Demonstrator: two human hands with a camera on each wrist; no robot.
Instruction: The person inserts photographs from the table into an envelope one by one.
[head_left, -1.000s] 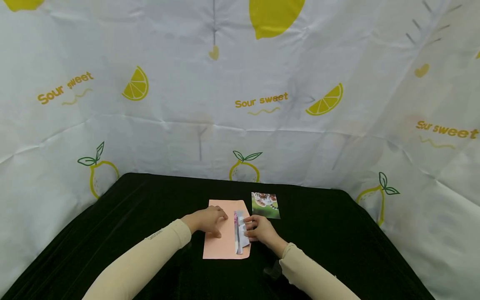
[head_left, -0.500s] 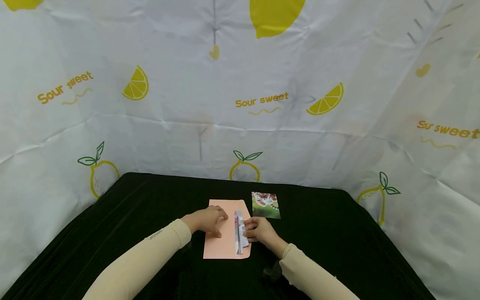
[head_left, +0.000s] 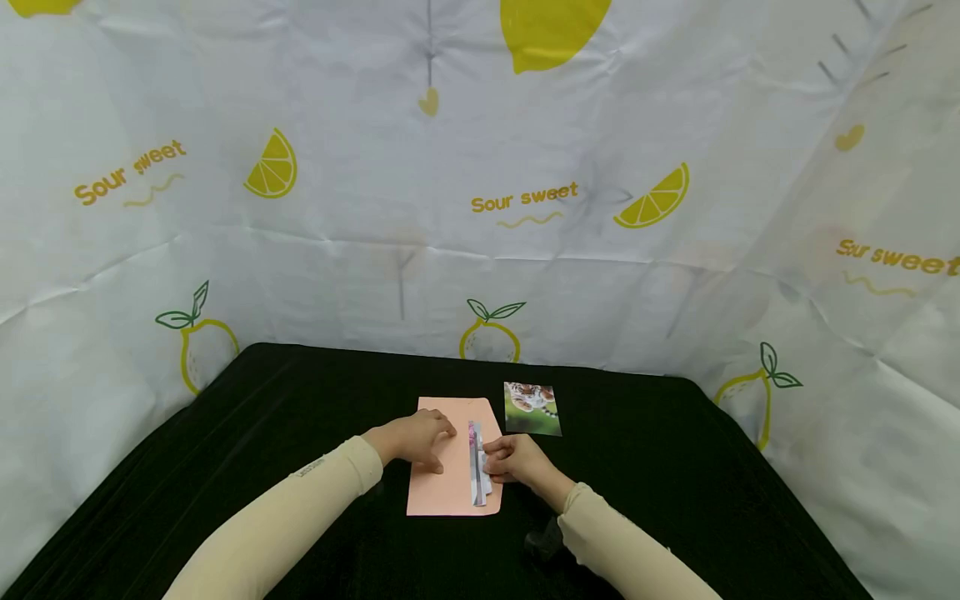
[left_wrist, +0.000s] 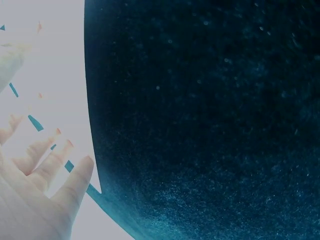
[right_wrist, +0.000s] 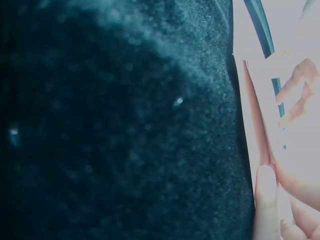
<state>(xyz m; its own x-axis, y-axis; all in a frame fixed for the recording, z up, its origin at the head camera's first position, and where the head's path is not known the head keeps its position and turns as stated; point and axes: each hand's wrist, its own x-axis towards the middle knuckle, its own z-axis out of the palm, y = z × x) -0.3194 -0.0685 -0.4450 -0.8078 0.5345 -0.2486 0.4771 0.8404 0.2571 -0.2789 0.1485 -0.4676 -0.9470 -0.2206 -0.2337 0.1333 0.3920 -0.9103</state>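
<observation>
A pink sheet shaped like an envelope (head_left: 442,496) lies on the black cloth, its right corners trimmed. Along its right side lies a narrow folded strip of printed paper (head_left: 477,479), whitish with a purple patch at its far end. My left hand (head_left: 411,437) rests on the sheet's left half, fingers spread. With thumb and fingers, my right hand (head_left: 525,462) pinches the strip's right edge. In the right wrist view, those fingertips (right_wrist: 266,175) are at a raised, overexposed paper edge. The left wrist view shows the left hand (left_wrist: 45,185) over a washed-out pale sheet.
A tiger picture card (head_left: 532,412) lies just beyond the sheet's far right corner. Below the right wrist is a small dark object (head_left: 543,543). The black cloth (head_left: 337,383) covers the table, and a white lemon-print curtain (head_left: 360,275) stands behind it.
My right fingers have shifted slightly left and drawn together on the strip, whose white right part shows narrower. The left hand and tiger card stay in place.
</observation>
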